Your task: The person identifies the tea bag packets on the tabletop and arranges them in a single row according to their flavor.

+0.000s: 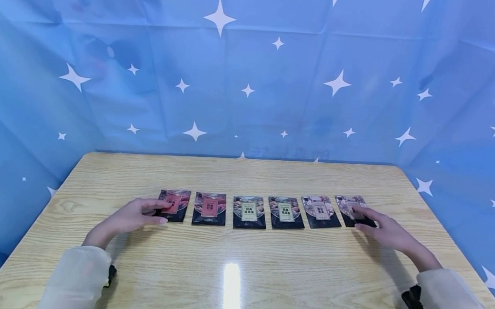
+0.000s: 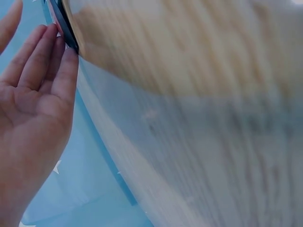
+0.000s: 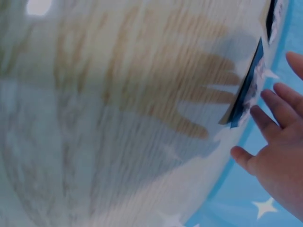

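Note:
Several flat dark packets lie in a row across the wooden table. My left hand (image 1: pixel 131 214) is at the leftmost red-labelled packet (image 1: pixel 180 211), its fingertips on or just over the left part. In the left wrist view those fingers (image 2: pixel 35 68) look nearly straight beside the packet's dark edge. At the other end, my right hand (image 1: pixel 389 231) reaches over the rightmost packet (image 1: pixel 348 205), which has a pale purple label and is partly covered. The right wrist view shows spread fingers (image 3: pixel 279 111) beside that packet (image 3: pixel 251 90); contact is unclear.
Between the hands lie a second red packet (image 1: pixel 208 216), two green-labelled packets (image 1: pixel 248 220) (image 1: pixel 286 220) and another pale purple one (image 1: pixel 320 215). A blue star-patterned cloth (image 1: pixel 250 112) hangs behind and beside the table (image 1: pixel 172 273).

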Motion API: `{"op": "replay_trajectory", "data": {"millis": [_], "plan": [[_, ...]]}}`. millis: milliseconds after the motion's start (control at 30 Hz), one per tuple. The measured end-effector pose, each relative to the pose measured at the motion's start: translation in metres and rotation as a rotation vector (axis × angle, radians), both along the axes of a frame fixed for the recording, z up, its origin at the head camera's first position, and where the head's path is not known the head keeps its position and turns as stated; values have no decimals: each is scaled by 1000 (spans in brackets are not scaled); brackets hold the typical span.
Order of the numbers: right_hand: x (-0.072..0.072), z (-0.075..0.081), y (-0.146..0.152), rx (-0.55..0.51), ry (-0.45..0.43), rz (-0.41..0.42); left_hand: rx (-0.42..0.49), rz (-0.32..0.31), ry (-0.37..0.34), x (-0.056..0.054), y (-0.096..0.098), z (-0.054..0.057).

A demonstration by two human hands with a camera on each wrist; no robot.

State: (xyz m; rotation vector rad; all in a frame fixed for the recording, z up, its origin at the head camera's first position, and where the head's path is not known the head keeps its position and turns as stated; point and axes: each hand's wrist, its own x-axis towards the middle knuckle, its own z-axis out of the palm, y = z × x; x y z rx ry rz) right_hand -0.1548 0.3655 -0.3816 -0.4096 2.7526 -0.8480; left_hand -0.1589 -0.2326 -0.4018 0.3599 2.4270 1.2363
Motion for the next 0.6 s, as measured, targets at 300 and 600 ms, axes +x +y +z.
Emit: {"op": "replay_trajectory", "data": {"millis": [300,600], "plan": [[-1,6,-2,-15,17,4,-29,-14,11,1,4,5],[1,13,-9,-30,14,-37,-112,-15,75,2,6,13]]}}
